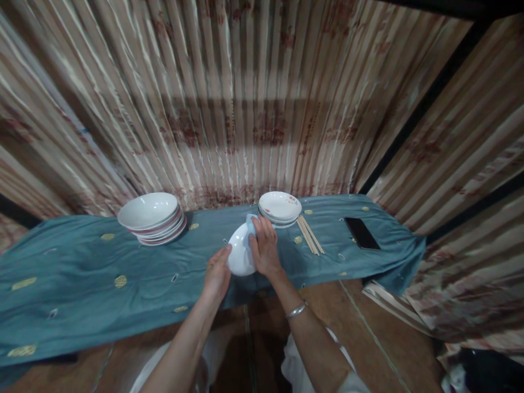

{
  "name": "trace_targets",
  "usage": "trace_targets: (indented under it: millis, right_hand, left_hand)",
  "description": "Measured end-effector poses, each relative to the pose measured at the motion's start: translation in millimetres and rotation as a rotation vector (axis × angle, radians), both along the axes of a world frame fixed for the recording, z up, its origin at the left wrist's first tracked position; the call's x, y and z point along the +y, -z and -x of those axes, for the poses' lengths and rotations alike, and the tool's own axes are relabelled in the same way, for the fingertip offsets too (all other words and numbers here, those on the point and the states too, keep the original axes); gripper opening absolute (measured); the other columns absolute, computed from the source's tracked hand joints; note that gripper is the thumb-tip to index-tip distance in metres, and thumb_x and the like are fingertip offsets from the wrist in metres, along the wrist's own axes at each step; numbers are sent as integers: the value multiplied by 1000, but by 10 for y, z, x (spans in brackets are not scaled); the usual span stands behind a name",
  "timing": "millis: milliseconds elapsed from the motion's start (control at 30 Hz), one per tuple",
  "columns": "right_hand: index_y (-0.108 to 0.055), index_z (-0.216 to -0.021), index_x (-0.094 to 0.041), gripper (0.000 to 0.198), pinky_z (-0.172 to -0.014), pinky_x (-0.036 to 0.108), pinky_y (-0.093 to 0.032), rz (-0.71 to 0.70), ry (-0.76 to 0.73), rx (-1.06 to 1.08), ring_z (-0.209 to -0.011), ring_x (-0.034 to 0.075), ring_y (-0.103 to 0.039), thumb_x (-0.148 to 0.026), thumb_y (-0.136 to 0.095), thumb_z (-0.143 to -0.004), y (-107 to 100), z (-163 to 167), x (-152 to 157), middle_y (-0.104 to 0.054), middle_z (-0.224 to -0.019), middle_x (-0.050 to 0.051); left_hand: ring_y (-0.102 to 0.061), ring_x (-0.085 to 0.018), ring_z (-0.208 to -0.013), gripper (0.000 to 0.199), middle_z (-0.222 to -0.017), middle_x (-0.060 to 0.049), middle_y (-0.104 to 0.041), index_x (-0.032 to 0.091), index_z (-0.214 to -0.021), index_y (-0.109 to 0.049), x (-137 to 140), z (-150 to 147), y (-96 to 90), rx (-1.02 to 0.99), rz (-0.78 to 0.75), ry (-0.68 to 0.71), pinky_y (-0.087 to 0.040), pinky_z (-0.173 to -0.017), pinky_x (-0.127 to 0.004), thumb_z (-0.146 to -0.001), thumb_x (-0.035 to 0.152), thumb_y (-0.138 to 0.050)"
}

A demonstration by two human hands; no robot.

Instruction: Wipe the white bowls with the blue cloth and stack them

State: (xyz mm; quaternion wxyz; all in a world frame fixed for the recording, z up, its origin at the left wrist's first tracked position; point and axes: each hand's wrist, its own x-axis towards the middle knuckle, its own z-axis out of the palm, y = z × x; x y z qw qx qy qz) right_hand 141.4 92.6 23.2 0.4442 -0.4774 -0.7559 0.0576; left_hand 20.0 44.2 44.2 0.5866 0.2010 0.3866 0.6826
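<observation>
My left hand (218, 273) grips the left edge of a white plate (240, 254), thumb on its face. The plate is tilted, held above the front part of the cloth-covered table. My right hand (265, 245) is closed on a light blue cloth (251, 224) and presses it against the plate's right side. Part of the cloth is hidden under the fingers. Just behind my right hand stands a stack of white plates (280, 206) with a floral print on the top one.
A stack of white bowls (151, 213) stands at the left back of the table with a blue-green tablecloth (143, 295). Several wooden chopsticks (310, 236) lie right of the plates. Farther right lies a black phone (362, 233). A patterned curtain (254, 109) hangs behind.
</observation>
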Motion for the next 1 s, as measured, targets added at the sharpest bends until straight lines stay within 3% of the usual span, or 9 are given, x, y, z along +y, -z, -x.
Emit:
trace_targets:
  millis: [133, 333, 467, 733, 1000]
  right_hand:
    - [-30, -144, -13, 50, -111, 47, -29, 9, 17, 165, -137, 22, -31, -35, -24, -99, 280, -47, 187, -39, -146, 16]
    - [-29, -144, -11, 56, -110, 50, -31, 176, 50, 200, -138, 25, -32, -41, -21, -98, 712, 46, 215, -38, -145, 18]
    - [-27, -145, -8, 59, -111, 54, -30, 219, 53, 153, -140, 27, -28, -41, -23, -97, 882, 117, 99, -33, -148, 20]
    - [-23, -147, -10, 55, -112, 54, -28, 176, 0, 35, -144, 27, -17, -37, -23, -99, 927, 169, -211, -23, -153, 18]
    - [-23, -148, -10, 53, -113, 50, -26, 90, -115, -132, -145, 24, -11, -26, -26, -98, 689, 263, -565, -27, -153, 15]
  left_hand:
    - [-70, -28, -86, 35, -73, -11, -74, 8, -74, -71, 28, 84, 90, -52, 38, -45, -53, -85, -36, -52, 30, -86]
    - [-68, -28, -95, 17, -79, -13, -75, 8, -86, -68, 107, 215, 198, -139, 191, -52, -53, -87, -39, -77, 22, -66]
    - [-68, -27, -96, 24, -83, -13, -75, 7, -101, -65, 130, 263, 212, -202, 278, -53, -53, -88, -39, -87, 21, -52]
    - [-69, -26, -92, 34, -81, -10, -74, 9, -118, -59, 152, 338, 295, -227, 342, -48, -52, -89, -41, -91, 25, -45]
    - [-69, -26, -94, 38, -86, -13, -75, 5, -121, -57, 150, 300, 253, -274, 293, -7, -51, -92, -39, -93, 25, -40]
